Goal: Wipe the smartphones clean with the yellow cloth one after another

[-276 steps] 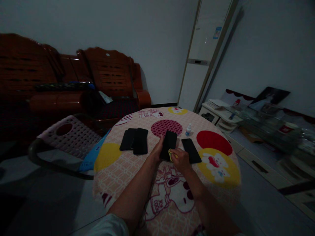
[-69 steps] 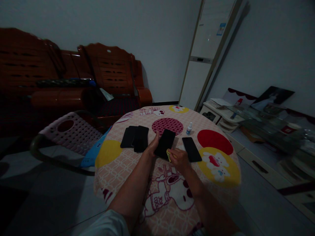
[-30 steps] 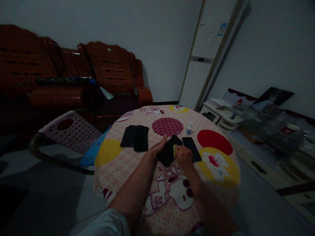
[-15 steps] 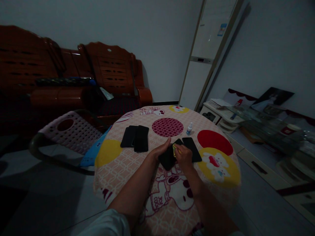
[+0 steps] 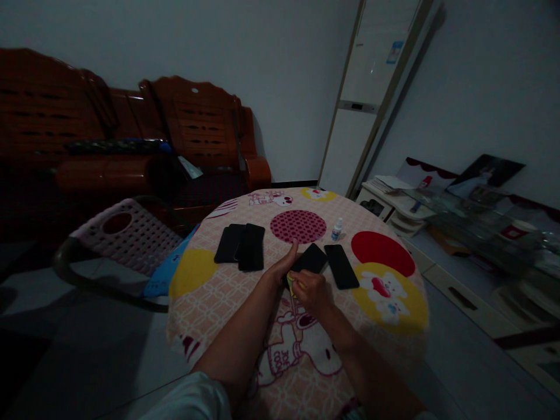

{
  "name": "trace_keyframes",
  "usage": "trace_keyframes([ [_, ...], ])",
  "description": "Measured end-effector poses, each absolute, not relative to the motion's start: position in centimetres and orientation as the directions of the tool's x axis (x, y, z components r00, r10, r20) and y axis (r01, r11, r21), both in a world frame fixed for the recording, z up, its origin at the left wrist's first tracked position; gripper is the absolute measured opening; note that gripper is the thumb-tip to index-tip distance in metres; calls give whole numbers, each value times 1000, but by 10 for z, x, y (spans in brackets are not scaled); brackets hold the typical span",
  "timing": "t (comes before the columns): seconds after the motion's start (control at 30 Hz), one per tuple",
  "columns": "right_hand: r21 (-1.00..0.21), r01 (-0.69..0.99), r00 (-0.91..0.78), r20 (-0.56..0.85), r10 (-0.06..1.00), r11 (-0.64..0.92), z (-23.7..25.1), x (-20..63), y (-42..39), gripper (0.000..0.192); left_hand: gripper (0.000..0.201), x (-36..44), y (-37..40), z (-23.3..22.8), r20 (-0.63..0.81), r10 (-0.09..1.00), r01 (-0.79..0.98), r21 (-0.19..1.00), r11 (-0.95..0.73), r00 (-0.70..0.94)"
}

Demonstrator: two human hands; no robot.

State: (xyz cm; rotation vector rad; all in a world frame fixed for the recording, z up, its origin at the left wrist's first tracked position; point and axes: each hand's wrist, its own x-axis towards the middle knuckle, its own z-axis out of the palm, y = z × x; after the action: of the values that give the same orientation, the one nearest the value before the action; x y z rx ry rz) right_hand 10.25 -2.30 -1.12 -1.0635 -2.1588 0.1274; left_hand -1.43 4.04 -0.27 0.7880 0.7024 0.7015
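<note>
My left hand (image 5: 282, 269) grips a dark phone (image 5: 312, 258) at its left edge, thumb raised and the other fingers hidden beneath. In my closed right hand (image 5: 314, 293) is a small yellow cloth (image 5: 290, 282), pressed on the near end of that phone. Just to the right lies another black phone (image 5: 342, 266), flat on the patterned tablecloth (image 5: 227, 309). A small white dropper-like bottle (image 5: 336, 230) stands upright beyond the phones. Left of my hands, a black phone (image 5: 251, 247) overlaps other dark flat devices (image 5: 226, 244).
A woven chair (image 5: 126, 233) with a blue bag (image 5: 166, 274) stands left of the round table. Behind are wooden seats (image 5: 196, 125) and a tall white cabinet-like unit (image 5: 354, 134). A low glass-topped cabinet (image 5: 464, 221) holding various objects runs along the right.
My right hand has slid the yellow cloth down and left across the phone toward its near end. The phone's far part now shows. My left thumb has shifted slightly left.
</note>
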Motion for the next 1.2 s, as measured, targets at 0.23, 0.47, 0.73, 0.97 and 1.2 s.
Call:
trace_keyframes([
  [0.23, -365, 710, -358, 550, 755, 603, -10, 114, -15, 24, 78, -17, 40, 1, -317, 776, -296, 793, 532, 544],
  [0.47, -464, 768, -66, 628, 775, 442, -13, 144, 9, 26, 64, -17, 34, 0, -317, 765, -187, 852, 489, 561],
  [0.73, -685, 642, 261, 617, 742, 345, -17, 170, 23, 26, 47, -18, 40, -2, -240, 817, -266, 865, 425, 524],
  [0.97, -747, 534, 293, 603, 742, 395, -15, 164, 18, 25, 48, -21, 45, -5, -272, 874, -354, 834, 423, 403],
  [1.2, -656, 527, 119, 687, 717, 541, -6, 148, 8, 24, 50, -20, 46, -7, -262, 861, -329, 844, 423, 436],
])
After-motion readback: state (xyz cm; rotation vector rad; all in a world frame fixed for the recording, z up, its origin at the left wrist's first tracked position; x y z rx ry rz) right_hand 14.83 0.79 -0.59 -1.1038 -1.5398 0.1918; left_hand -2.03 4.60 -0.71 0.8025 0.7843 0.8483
